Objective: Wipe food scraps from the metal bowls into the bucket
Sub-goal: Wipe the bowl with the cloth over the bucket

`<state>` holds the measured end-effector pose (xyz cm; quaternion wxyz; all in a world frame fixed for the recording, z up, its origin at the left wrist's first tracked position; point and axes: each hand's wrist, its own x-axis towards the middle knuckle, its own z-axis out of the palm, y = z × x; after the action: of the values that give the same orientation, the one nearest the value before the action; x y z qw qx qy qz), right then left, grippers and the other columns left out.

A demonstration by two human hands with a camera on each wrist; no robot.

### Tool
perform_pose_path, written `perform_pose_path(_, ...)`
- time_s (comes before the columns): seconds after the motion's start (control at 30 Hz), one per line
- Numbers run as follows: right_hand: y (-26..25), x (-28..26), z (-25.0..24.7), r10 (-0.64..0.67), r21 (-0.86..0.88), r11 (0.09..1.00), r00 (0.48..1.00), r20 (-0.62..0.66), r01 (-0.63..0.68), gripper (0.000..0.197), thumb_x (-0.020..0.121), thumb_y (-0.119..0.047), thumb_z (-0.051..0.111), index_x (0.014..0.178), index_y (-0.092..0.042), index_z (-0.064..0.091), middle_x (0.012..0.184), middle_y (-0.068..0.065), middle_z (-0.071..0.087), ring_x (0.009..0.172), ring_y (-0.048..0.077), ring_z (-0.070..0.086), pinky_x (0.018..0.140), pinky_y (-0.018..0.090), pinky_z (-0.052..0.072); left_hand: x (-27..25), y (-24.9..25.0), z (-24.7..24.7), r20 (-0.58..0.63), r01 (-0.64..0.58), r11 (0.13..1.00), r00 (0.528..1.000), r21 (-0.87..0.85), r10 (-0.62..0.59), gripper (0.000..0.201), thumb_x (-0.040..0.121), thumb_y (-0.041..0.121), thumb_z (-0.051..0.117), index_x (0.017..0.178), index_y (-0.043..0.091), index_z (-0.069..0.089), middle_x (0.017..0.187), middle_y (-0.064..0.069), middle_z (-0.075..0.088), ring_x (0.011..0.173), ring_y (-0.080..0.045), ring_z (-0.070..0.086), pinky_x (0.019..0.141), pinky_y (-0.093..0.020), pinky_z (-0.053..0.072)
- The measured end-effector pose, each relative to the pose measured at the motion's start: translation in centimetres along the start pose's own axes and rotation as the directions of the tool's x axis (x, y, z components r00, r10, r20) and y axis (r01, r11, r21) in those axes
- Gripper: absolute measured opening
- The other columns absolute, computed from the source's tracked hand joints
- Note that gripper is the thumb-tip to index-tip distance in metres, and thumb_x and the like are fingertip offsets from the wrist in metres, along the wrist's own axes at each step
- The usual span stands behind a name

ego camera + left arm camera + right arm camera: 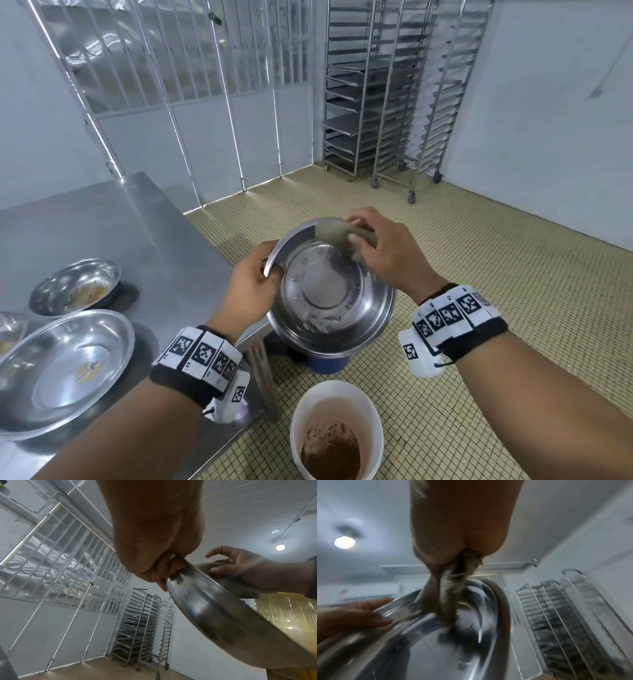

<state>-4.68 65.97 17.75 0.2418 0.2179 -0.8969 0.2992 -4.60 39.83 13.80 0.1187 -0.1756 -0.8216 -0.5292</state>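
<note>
Above the bucket (337, 430), the left hand (251, 291) pinches the tilted bowl (330, 284) at its 9 o'clock rim; the right hand (383, 253) grips a cloth (346, 236) at 12 o'clock. Best sweep toward 6 — the low lip — so scraps drop in, not on the floor.

silver bowl (337, 301), grey-brown cloth (346, 236), white bucket (337, 394) of brown scraps, black-and-white patterned wristbands (452, 313), beige tiled floor (513, 291).
</note>
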Motion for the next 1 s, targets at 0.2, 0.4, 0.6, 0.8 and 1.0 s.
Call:
perform_pose_path(0.2,-0.2,0.4,-0.2,-0.09,-0.233,0.963,0.98,0.18,0.131,0.026,0.093,-0.016,0.068,0.117,-0.022,0.061,0.114,-0.002,0.062,0.089,0.012,0.057,0.076,0.027,0.05,0.3,0.8,0.1,-0.008,0.035,0.999,0.999,-0.038,-0.035,0.028,0.099,0.005,0.057,0.121,0.02,0.068,0.098,0.021,0.072,0.092,0.009,0.067,0.069,-0.005,0.047)
perform_pose_path(0.4,1.1,0.1,-0.3,-0.157,-0.347,0.927,0.988,-0.016,0.142,0.011,0.091,-0.013,0.071,0.098,-0.011,0.063,0.098,0.003,0.059,0.082,0.008,0.045,0.07,0.024,0.045,0.2,1.5,0.0,0.055,0.024,1.0,0.998,-0.004,-0.024,0.03,0.1,0.008,0.057,0.119,0.028,0.068,0.098,0.033,0.067,0.094,0.007,0.066,0.072,-0.012,0.05)
perform_pose_path(0.6,1.1,0.6,-2.0,-0.191,-0.401,0.895,0.98,0.057,0.198,0.031,0.083,-0.035,0.079,0.095,-0.015,0.058,0.099,0.004,0.056,0.085,0.018,0.051,0.073,0.028,0.046,-0.3,2.3,-0.2,0.151,0.046,0.998,0.988,-0.034,-0.041,0.046,0.1,0.002,0.056,0.102,0.048,0.063,0.097,0.03,0.07,0.092,0.002,0.07,0.077,-0.025,0.059)
perform_pose_path(0.8,1.2,-0.7,-1.0,-0.082,-0.502,0.864,0.995,-0.059,0.041,0.045,0.082,-0.054,0.075,0.074,-0.018,0.05,0.075,-0.007,0.04,0.061,0.012,0.04,0.052,0.017,0.017,-0.7,1.8,-0.3,0.167,0.092,0.994,0.982,-0.055,-0.082,0.041,0.098,0.003,0.057,0.105,0.042,0.067,0.101,0.007,0.075,0.088,-0.015,0.075,0.08,-0.048,0.063)
perform_pose_path(1.0,1.7,-3.0,1.7,0.208,-0.322,0.925,0.978,-0.018,-0.203,0.036,0.1,-0.045,0.058,0.118,-0.014,0.064,0.103,-0.002,0.063,0.087,0.012,0.054,0.076,0.027,0.047,-0.8,0.8,0.3,0.19,0.106,0.994,0.976,-0.001,-0.104,0.033,0.097,0.004,0.057,0.115,0.03,0.07,0.105,0.011,0.074,0.098,-0.008,0.071,0.089,-0.044,0.061)
